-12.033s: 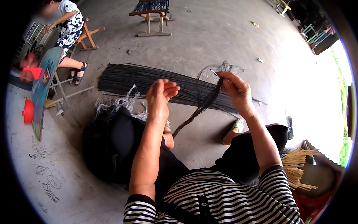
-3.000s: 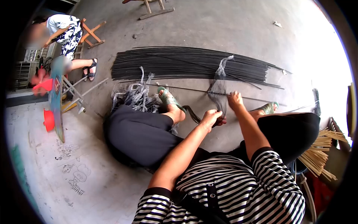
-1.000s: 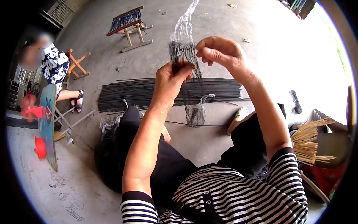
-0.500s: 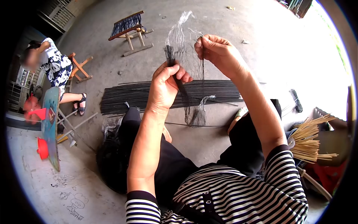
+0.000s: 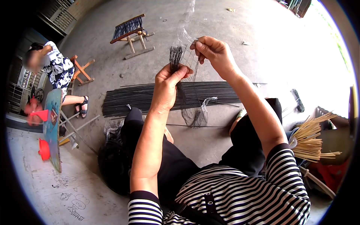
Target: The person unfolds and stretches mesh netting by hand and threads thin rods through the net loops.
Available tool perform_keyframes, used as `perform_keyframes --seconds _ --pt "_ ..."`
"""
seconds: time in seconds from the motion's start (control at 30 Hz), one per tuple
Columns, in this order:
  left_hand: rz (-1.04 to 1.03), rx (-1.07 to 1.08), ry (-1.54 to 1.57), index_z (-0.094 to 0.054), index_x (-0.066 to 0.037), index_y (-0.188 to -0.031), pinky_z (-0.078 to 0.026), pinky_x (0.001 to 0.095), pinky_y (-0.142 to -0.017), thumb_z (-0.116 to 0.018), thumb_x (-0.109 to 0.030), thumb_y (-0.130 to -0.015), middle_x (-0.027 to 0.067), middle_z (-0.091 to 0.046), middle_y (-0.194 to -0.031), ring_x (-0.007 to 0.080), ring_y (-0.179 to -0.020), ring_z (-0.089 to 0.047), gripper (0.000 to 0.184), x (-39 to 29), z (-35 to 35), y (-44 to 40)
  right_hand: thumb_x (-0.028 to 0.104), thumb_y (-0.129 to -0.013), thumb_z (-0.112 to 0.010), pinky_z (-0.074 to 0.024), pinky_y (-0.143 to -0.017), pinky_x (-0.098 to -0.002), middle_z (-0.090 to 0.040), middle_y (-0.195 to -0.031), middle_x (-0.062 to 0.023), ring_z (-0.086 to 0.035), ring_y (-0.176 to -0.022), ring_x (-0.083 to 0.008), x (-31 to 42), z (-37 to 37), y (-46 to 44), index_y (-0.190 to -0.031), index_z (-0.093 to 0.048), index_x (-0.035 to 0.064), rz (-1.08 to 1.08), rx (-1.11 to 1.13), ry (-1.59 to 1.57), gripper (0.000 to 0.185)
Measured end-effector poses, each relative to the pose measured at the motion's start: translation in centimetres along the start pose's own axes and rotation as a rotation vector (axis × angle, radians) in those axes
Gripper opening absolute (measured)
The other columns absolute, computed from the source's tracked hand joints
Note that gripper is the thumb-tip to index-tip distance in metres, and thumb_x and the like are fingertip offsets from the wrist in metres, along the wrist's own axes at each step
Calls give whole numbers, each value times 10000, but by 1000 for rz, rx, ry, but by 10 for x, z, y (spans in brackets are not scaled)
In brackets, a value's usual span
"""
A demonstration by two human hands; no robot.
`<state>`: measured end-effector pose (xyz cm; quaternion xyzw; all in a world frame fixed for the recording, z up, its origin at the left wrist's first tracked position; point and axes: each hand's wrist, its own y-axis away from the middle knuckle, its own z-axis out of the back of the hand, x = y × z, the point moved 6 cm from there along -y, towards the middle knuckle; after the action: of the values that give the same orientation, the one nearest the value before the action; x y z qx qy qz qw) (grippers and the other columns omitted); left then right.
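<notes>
My left hand (image 5: 167, 83) is closed round a gathered bundle of dark netting (image 5: 175, 58), whose bunched top sticks up above the fingers. Fine mesh hangs below that hand, in front of the black rods (image 5: 131, 98) lying on the floor. To the right and a little higher, my right hand (image 5: 213, 54) pinches a strand of the net, with thin mesh stretched between the two hands. White threads (image 5: 183, 36) rise from the bundle's top. A whitish tuft (image 5: 207, 101) shows beside the hanging mesh.
A person (image 5: 58, 67) sits at the left behind a blue-green board (image 5: 52, 127) with red plastic parts. A wooden folding stool (image 5: 129, 30) stands farther back. Pale sticks (image 5: 311, 140) fan out at the right. A dark coil (image 5: 297, 100) lies on the floor at right.
Since half a second ago, my right hand has shifted slightly left, closer to my left hand. Three seconds ago both hands were lower, near the feet. The net bundle now stands more upright.
</notes>
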<state>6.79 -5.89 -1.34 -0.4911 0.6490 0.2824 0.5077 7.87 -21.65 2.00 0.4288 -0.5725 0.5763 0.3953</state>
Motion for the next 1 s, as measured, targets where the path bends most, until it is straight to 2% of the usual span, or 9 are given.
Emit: perform_keyframes --seconds 0.2,0.4,0.5,0.57,0.63,0.67,0.8,0.97,1.0 --pt "24 93 152 -615 -17 -921 -436 246 -683 -643 -75 -832 17 -585 -724 96 -692 -546 110 -2 -6 0 176 -942 -559 -465 -643 -240 -592 -791 -5 -524 -678 -87 8 5 -1 -937 -648 22 52 -38 -46 178" --pt "-79 23 -341 -665 -21 -912 -384 203 -544 -694 -56 -801 -28 -567 -695 57 -584 -481 120 -15 -16 3 195 -901 -617 -481 -679 -253 -618 -859 -6 -545 -723 -99 33 -13 9 -974 -647 53 131 186 -126 163" --pt "-182 -55 -364 -692 -37 -831 -353 195 -486 -699 -93 -826 -35 -596 -664 39 -531 -463 56 -21 -16 5 201 -865 -659 -496 -713 -264 -628 -885 -12 -570 -777 -98 37 -11 11 -1032 -629 63 181 105 -227 218" --pt "-194 -130 -309 -697 -39 -847 -350 195 -485 -703 -104 -827 -37 -600 -673 36 -531 -461 68 -25 -8 2 219 -828 -704 -504 -778 -300 -659 -944 -44 -611 -903 -162 19 -11 10 -1063 -625 29 64 149 -111 313" --pt "-236 -170 -269 -712 -46 -869 -340 197 -473 -713 -123 -820 -28 -594 -663 43 -517 -456 91 -26 0 -3 285 -798 -732 -495 -818 -323 -673 -944 -80 -624 -927 -184 0 -23 16 -1056 -630 20 -44 382 333 384" --pt "-229 -163 -258 -706 -42 -869 -340 199 -469 -704 -127 -829 -25 -586 -651 44 -515 -458 94 -23 3 -4 258 -813 -716 -496 -822 -288 -666 -950 -55 -603 -906 -134 -9 -31 22 -1030 -630 3 -106 454 405 346" --pt "-110 -171 -197 -680 -33 -871 -329 203 -453 -676 -160 -854 -23 -548 -610 52 -502 -462 128 -22 8 -3 202 -863 -667 -515 -731 -268 -670 -826 -48 -620 -771 -114 -25 -31 23 -954 -660 -5 -172 341 216 227" --pt "46 -162 -35 -662 -43 -874 -319 211 -433 -664 -200 -862 -20 -542 -623 71 -484 -477 157 -2 13 -1 196 -913 -605 -513 -669 -242 -652 -749 -49 -614 -718 -106 -36 -18 20 -894 -664 -9 -239 96 -199 214" --pt "47 -153 -25 -662 -44 -875 -321 212 -432 -662 -200 -863 -17 -551 -630 73 -482 -482 157 -1 13 -1 235 -947 -556 -479 -605 -253 -600 -680 -24 -563 -635 -99 -35 -19 21 -869 -632 17 -205 31 -177 243"
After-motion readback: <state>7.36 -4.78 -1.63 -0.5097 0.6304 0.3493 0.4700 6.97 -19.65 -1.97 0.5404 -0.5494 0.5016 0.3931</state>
